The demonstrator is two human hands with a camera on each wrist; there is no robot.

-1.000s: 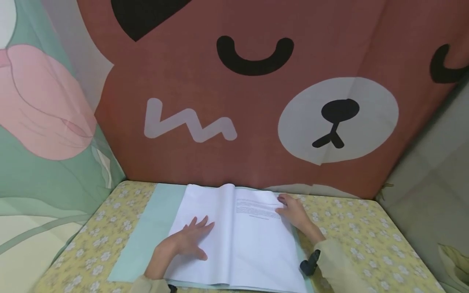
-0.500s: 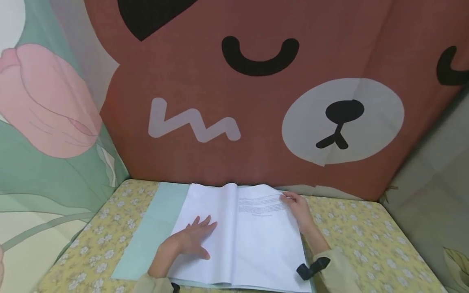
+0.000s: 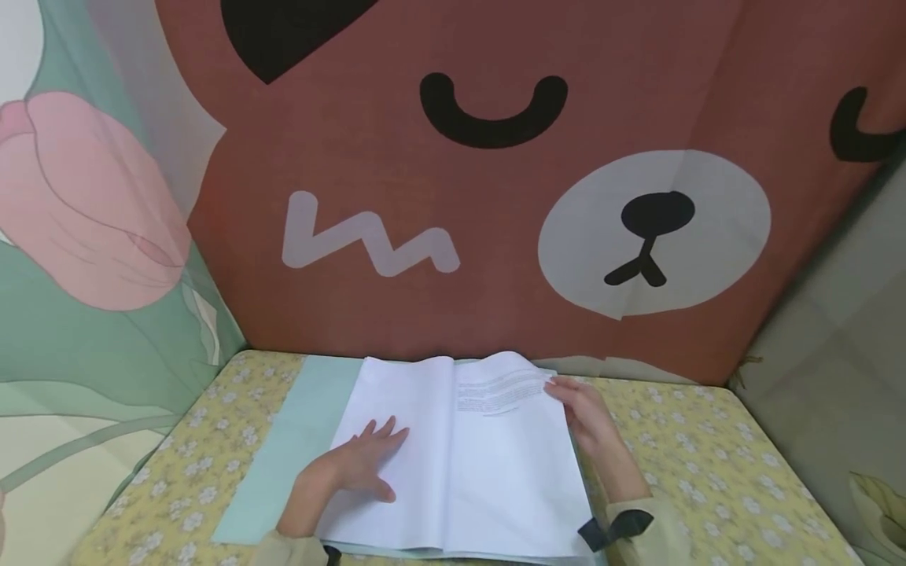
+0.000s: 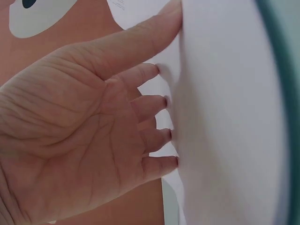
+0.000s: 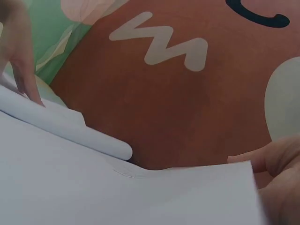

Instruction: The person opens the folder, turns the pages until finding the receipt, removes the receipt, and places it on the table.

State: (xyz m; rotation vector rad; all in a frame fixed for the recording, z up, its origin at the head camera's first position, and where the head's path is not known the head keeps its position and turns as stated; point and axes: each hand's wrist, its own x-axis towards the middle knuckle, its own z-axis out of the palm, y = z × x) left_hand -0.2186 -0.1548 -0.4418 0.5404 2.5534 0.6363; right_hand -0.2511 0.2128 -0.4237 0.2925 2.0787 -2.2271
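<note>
A stack of white paper sheets lies open in a pale green folder (image 3: 272,452). My left hand (image 3: 357,464) rests on the blank left page (image 3: 406,393) with spread fingers; its fingertips (image 4: 164,101) press the paper in the left wrist view. At the far right, my right hand (image 3: 591,417) pinches the upper corner of the right page (image 3: 513,479), which carries a few lines of print near its top. That page bows upward along its far edge. In the right wrist view, the lifted sheet (image 5: 215,187) hides part of the right hand.
The table is covered by a yellow flowered cloth (image 3: 708,472). Right behind the folder rises a brown fabric wall (image 3: 368,314) with a bear print. Green and grey fabric walls (image 3: 99,354) stand at the sides. Dark wrist straps (image 3: 616,531) sit on beige sleeves.
My right hand has gone from touching the right page's edge to pinching its corner, and the page's far edge has lifted into a curve. The left hand keeps its place.
</note>
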